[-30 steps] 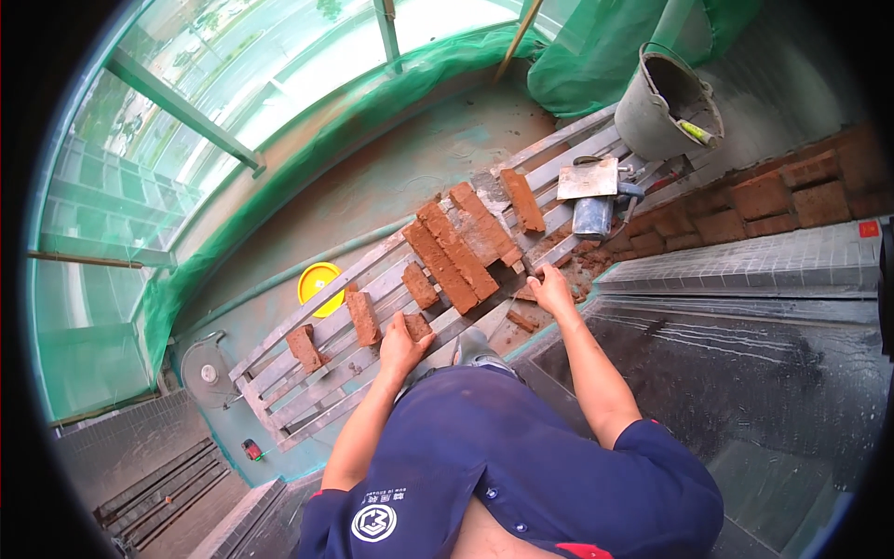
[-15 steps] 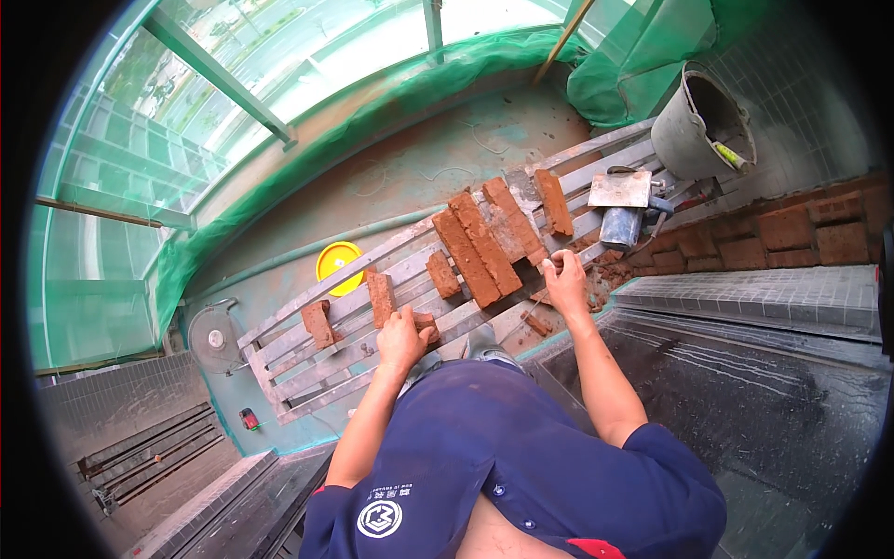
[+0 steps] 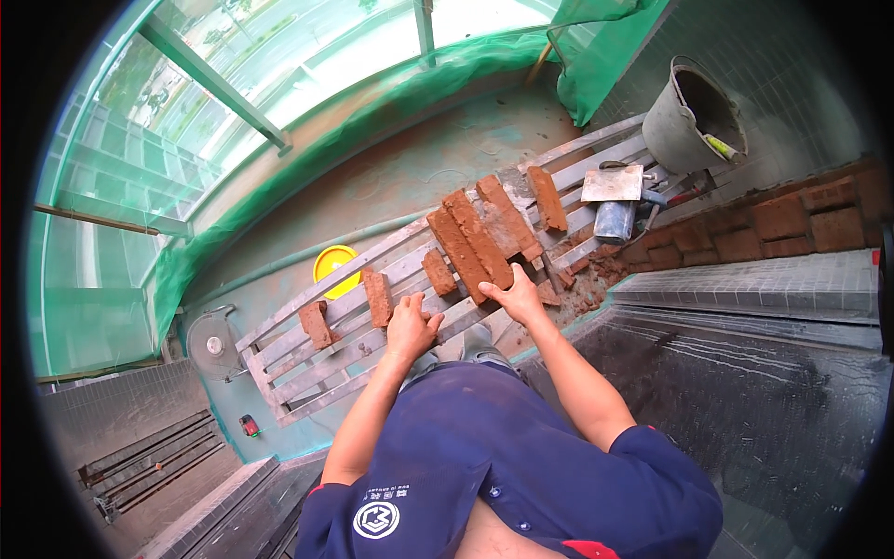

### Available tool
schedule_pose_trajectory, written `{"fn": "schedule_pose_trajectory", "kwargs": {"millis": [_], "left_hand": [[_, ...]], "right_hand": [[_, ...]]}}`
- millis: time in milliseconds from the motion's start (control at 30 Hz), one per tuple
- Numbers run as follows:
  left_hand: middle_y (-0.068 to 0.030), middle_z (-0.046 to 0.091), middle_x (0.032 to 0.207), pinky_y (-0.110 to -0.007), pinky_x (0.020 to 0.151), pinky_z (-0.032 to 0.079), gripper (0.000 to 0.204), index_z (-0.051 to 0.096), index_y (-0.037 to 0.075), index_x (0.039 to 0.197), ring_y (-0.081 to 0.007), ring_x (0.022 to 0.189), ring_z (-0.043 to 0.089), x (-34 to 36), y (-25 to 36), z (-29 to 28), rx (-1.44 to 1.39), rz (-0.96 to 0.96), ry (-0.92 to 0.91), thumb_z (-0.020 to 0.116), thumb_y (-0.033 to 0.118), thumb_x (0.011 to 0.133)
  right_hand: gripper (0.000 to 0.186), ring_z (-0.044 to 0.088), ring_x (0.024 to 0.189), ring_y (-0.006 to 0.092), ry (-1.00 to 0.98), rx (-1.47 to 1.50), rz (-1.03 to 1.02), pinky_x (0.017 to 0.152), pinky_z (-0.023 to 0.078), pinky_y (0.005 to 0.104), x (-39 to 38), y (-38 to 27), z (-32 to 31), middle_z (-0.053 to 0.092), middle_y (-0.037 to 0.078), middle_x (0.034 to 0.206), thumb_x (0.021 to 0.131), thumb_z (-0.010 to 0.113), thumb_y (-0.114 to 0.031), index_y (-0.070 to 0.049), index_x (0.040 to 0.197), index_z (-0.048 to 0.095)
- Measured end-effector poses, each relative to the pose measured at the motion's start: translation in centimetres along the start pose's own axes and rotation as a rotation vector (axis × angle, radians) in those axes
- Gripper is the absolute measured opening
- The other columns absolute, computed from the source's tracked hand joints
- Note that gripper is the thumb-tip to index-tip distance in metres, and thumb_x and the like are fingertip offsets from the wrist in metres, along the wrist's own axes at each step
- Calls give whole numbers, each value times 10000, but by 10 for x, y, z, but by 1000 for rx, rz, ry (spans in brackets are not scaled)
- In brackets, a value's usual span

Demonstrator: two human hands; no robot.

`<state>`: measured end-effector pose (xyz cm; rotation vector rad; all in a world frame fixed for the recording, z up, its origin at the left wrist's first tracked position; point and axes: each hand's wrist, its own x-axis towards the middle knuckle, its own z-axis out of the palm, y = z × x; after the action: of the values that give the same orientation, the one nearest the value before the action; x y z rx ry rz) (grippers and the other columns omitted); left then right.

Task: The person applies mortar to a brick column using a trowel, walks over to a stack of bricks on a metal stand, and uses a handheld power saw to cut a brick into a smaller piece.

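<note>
Several reddish-brown bricks lie on a slatted metal bench in front of me. My right hand (image 3: 517, 298) is at the near end of a long brick (image 3: 486, 244), thumb and fingers spread around that end. Another long brick (image 3: 456, 253) lies tight against its left side. My left hand (image 3: 411, 326) hovers over the bench's near edge, fingers bent and thumb apart, with nothing visible in it. Nearest to it are a brick piece (image 3: 377, 298) on its left and a short brick piece (image 3: 438, 272) beyond it. The palm side is hidden.
The metal bench (image 3: 272, 384) runs diagonally. A grey bucket (image 3: 672, 126) and a blue-grey tool with a pale plate (image 3: 612, 184) stand at its right. Beyond it are a yellow disc (image 3: 335, 265) and green netting (image 3: 237, 224). A fan (image 3: 213, 344) stands left; stacked bricks (image 3: 782, 220) line the right wall.
My right hand has moved left and down onto the near end of the long brick. My left hand has shifted slightly right, and the brick piece seen beside it no longer shows.
</note>
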<state>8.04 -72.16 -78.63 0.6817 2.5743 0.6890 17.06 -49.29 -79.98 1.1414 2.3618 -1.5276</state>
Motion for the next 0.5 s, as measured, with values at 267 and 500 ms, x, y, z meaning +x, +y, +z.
{"fn": "schedule_pose_trajectory", "kwargs": {"millis": [267, 500], "left_hand": [[-239, 542, 1210, -425, 925, 476, 640, 489, -27, 1285, -367, 1059, 593, 3, 12, 10, -176, 23, -55, 747, 284, 790], [-251, 431, 1339, -455, 1044, 374, 798, 359, -25, 1372, -399, 1255, 430, 0, 15, 22, -176, 73, 39, 762, 322, 777]], "right_hand": [[761, 666, 984, 217, 98, 116, -151, 864, 523, 338, -12, -13, 9, 690, 172, 1070, 711, 818, -437, 47, 1239, 561], [844, 533, 1195, 396, 211, -79, -212, 1018, 429, 407, -22, -11, 30, 519, 300, 1296, 758, 758, -434, 136, 1296, 445]]}}
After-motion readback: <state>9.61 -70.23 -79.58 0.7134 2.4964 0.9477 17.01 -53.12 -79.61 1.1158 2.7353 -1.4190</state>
